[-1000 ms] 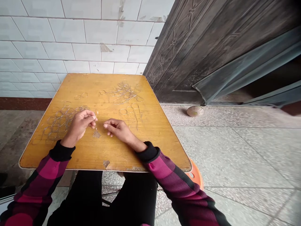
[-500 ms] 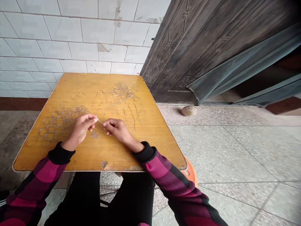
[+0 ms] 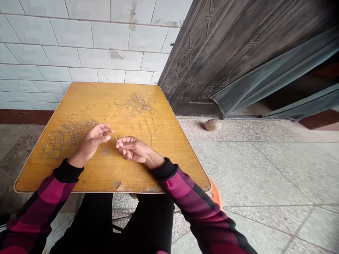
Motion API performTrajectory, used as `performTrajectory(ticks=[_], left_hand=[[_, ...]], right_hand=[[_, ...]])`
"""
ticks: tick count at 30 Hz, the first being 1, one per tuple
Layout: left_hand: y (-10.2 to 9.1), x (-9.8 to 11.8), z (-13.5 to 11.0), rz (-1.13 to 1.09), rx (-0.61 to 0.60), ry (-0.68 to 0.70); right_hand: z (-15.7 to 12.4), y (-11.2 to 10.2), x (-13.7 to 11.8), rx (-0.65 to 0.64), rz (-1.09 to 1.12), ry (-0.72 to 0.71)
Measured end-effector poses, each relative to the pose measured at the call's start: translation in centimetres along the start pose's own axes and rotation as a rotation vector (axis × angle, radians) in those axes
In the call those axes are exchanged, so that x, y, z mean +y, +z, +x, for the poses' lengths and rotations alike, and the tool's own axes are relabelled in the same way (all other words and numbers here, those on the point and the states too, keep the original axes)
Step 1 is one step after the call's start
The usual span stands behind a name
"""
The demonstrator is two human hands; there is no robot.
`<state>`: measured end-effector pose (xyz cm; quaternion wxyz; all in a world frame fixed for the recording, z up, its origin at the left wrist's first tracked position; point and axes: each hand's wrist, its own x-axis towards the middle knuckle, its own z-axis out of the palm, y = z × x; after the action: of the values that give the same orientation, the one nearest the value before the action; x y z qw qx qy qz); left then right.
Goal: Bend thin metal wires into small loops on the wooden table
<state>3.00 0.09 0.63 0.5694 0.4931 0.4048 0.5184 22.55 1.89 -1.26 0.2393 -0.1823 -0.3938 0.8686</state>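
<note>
My right hand (image 3: 132, 148) pinches a thin wire (image 3: 116, 137) between thumb and fingers over the middle of the yellow wooden table (image 3: 106, 176). Its short end points up toward my left hand (image 3: 96, 139). That hand is open, thumb and fingers apart, close to the wire's tip; whether a fingertip touches it I cannot tell. Left of it, partly behind the hand, lies a wide heap of looped wires (image 3: 63, 135). A second tangle of wires (image 3: 137, 102) rests toward the back right of the table.
A few separate looped wires (image 3: 143, 123) lie right of centre, and one figure-eight wire loop (image 3: 88, 108) lies at the back left. White wall tiles (image 3: 111, 33) stand behind the table. Beside it are a dark carved door (image 3: 201, 53), a roundish object (image 3: 213, 124) on the floor and an orange stool (image 3: 215, 194).
My left fingers have come off the wire and spread. My right hand has rotated, palm side more visible, and still grips the wire. The loop that showed above my hands is no longer visible.
</note>
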Motion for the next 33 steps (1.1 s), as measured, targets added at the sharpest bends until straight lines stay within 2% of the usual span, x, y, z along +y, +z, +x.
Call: performTrajectory(ticks=[3, 6, 9, 14, 18, 22, 24, 27, 28, 30, 33], left_hand=[[-0.1, 0.3, -0.3, 0.233, -0.088, 0.122], [-0.1, 0.3, -0.4, 0.388, -0.158, 0.124], [-0.3, 0.1, -0.3, 0.447, -0.176, 0.126], [-0.4, -0.1, -0.2, 0.388, -0.206, 0.078], [-0.1, 0.0, -0.3, 0.286, -0.216, -0.019], [0.0, 0.1, -0.3, 0.206, -0.231, -0.104], [0.0, 0.0, -0.2, 0.184, -0.175, -0.084], [-0.1, -0.1, -0.1, 0.239, -0.022, -0.005], [-0.1, -0.2, -0.1, 0.282, 0.022, 0.023], [0.0, -0.3, 0.0, 0.373, 0.079, 0.074], [0.3, -0.4, -0.1, 0.454, 0.108, 0.127]], right_hand=[[0.0, -0.3, -0.2, -0.016, 0.066, 0.070], [0.1, -0.5, -0.3, -0.012, 0.075, 0.125], [0.1, -0.6, -0.3, -0.020, 0.056, 0.157], [0.1, -0.5, -0.2, -0.019, 0.038, 0.166], [0.2, -0.5, -0.1, -0.011, 0.000, 0.167], [0.3, -0.4, 0.0, 0.038, -0.123, 0.145], [0.3, -0.3, 0.1, 0.198, -0.302, -0.015], [-0.2, 0.0, 0.0, 0.572, -0.814, -0.551], [-0.5, 0.1, 0.0, 0.639, -1.033, -0.725], [-0.8, 0.4, 0.1, 0.610, -1.473, -0.932], [-0.8, 0.6, 0.4, 0.469, -1.930, -0.952]])
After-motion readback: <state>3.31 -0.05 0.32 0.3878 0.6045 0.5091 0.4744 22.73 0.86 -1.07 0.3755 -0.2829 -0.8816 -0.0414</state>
